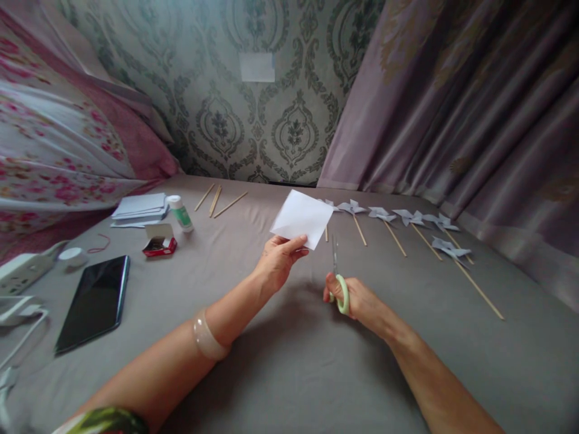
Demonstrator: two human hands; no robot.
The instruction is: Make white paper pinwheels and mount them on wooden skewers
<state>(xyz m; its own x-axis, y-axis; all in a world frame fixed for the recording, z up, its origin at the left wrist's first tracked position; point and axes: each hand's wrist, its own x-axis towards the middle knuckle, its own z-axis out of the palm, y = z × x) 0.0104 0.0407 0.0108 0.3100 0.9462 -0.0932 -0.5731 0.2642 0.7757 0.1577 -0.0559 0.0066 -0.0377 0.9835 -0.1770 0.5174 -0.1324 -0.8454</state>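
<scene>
A square sheet of white paper (302, 216) is pinched at its lower edge between the thumb and fingers of my left hand (281, 259), raised above the grey cloth. My right hand (350, 297) is closed around the pale green handles of a pair of scissors (335, 256). The blades point away from me, close together, just right of the paper and apart from it. Beyond the hands, to the right, several white paper pinwheels (409, 217) on wooden sticks lie in a row.
At the left are a stack of paper (140, 209), a glue stick (180, 214), a small open red box (159, 242), a black phone (94, 301) and a white power strip (27, 272). Several loose wooden sticks (230, 205) lie near the patterned wall. Curtains (452, 108) hang at the right.
</scene>
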